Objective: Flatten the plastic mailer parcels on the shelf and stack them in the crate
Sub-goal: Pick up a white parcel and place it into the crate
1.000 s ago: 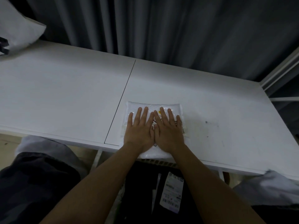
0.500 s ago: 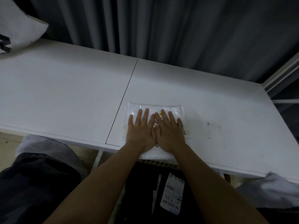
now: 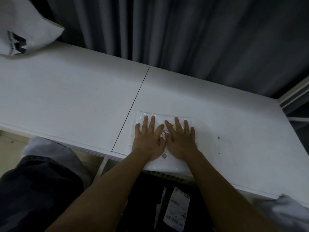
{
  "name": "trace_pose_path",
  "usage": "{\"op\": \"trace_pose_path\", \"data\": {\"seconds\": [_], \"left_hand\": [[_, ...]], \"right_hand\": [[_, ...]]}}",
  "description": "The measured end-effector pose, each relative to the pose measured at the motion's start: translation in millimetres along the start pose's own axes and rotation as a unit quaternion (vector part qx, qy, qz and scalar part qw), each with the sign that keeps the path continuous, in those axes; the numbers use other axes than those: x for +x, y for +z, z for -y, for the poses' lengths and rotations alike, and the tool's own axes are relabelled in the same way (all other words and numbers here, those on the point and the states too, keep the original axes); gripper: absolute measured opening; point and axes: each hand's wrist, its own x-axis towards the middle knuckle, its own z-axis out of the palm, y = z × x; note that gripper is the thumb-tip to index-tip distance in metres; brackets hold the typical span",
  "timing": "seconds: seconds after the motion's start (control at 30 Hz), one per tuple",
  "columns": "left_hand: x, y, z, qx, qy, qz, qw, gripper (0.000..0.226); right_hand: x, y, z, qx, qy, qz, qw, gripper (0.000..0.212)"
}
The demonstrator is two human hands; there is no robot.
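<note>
1. One white shelf [image 3: 66, 91] fills the middle of the view; a thin dark seam splits its top into two panels
2. One clear plastic mailer parcel [image 3: 167, 164] lies flat on the right panel, at the near edge and just right of the seam; its near end slightly overhangs the edge
3. Two bare hands lie on the parcel side by side, palms down, fingers straight and spread, gripping nothing
4. The left hand [image 3: 148, 139] covers the left half of the parcel; the right hand [image 3: 181, 141] covers the right half; their thumbs nearly meet in the middle
5. Small printed labels on the parcel show between and under the two hands
6. One large white bag [image 3: 25, 30] with dark lettering sits at the far left corner of the shelf, well apart from the parcel
7. Below the shelf edge, between the forearms, one dark parcel with a white barcode label [image 3: 177, 210] lies in a dark space; whether this is the crate cannot be told
8. A grey pleated curtain [image 3: 200, 39] hangs behind the shelf
</note>
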Motion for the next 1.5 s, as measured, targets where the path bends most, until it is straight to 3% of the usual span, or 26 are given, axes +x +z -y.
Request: {"op": "trace_pose_path", "data": {"seconds": [0.3,0.5,0.63,0.77,0.93,1.03,1.17,1.27,1.4,1.5], "left_hand": [[3,-1,0,0.016,-0.001,0.014,1.000,0.061],[5,4,1,0.024,0.002,0.008,1.000,0.061],[3,1,0,-0.026,-0.004,-0.045,0.999,0.061],[-5,-5,-1,-0.013,-0.097,-0.088,0.991,0.056],[-32,-19,11,-0.035,-0.195,-0.057,0.979,0.065],[-47,-31,17,-0.150,-0.192,-0.023,0.969,0.054],[-77,-33,15,-0.202,-0.129,-0.015,0.971,0.029],[-108,-20,-4,-0.194,-0.061,-0.027,0.979,0.023],[-143,19,-27,-0.171,0.020,0.013,0.985,0.037],[-159,49,-33,-0.213,-0.018,0.098,0.972,0.049]], "right_hand": [[-38,20,5,0.021,0.007,-0.075,0.997,0.075],[-37,26,6,0.007,0.005,-0.108,0.994,0.072],[-36,24,5,0.015,0.043,-0.102,0.994,0.061],[-42,22,11,0.021,0.096,-0.079,0.992,0.058],[-67,19,16,0.067,0.106,-0.054,0.991,0.060],[-97,19,11,0.149,0.117,-0.125,0.974,0.062],[-139,34,-7,0.346,0.133,-0.268,0.889,0.053],[-174,61,-28,0.285,0.097,-0.322,0.898,0.040],[-213,97,-59,0.225,0.112,-0.268,0.930,0.035],[-224,117,-72,0.178,0.134,-0.147,0.964,0.037]]}}
